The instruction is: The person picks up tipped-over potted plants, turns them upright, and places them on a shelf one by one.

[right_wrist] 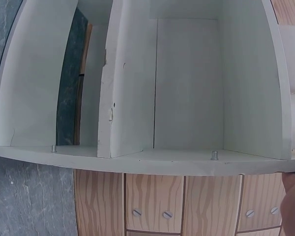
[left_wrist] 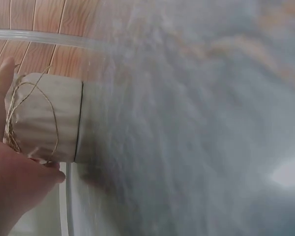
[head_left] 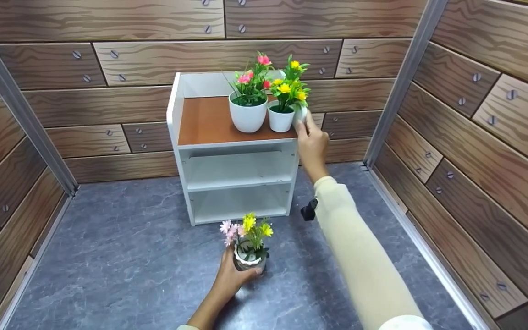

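My left hand (head_left: 234,277) grips a small pot (left_wrist: 51,115) wrapped in pale paper or cloth with twine. Pink and yellow flowers (head_left: 248,229) rise from it. Low in front of the shelf, its base is at or close to the floor. My right hand (head_left: 313,145) holds the upper right side panel of a white shelf unit (head_left: 239,185) with a brown top. On that top, near the right side, stand a white pot with red-pink flowers (head_left: 248,112) and a smaller white pot with yellow flowers (head_left: 281,120). In the right wrist view, only part of the right hand (right_wrist: 292,204) shows.
Wood-print walls (head_left: 131,59) stand behind and on both sides, with grey metal strips (head_left: 397,82) at the corners. The floor (head_left: 122,256) has a dark grey marbled surface. Below its top, the unit has two white shelf levels (head_left: 241,201).
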Demonstrator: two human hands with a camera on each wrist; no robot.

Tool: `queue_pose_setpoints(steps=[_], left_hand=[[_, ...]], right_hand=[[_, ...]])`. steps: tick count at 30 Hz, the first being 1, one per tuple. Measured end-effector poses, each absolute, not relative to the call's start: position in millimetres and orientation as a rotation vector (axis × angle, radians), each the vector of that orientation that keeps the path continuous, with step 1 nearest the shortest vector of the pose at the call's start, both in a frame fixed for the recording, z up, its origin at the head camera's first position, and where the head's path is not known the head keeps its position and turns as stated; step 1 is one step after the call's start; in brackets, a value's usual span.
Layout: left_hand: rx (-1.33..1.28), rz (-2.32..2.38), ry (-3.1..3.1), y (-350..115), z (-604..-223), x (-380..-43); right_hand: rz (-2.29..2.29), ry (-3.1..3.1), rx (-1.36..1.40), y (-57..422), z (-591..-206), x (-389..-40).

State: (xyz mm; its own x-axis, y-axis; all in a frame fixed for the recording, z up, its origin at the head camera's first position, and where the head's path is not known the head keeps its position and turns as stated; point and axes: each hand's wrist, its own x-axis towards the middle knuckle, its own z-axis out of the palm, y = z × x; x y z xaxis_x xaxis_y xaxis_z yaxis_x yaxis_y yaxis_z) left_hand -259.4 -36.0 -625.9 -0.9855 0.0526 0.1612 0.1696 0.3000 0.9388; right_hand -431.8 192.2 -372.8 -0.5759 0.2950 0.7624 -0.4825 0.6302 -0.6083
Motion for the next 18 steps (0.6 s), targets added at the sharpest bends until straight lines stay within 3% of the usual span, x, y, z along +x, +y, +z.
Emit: queue_pose_setpoints(steps=[18], left_hand=[[-0.162, -1.821, -2.369, -32.2, -629.9, -264.5]], right_hand=[[1.081, -1.924, 0.137, 190.8, -372.5, -431.1]])
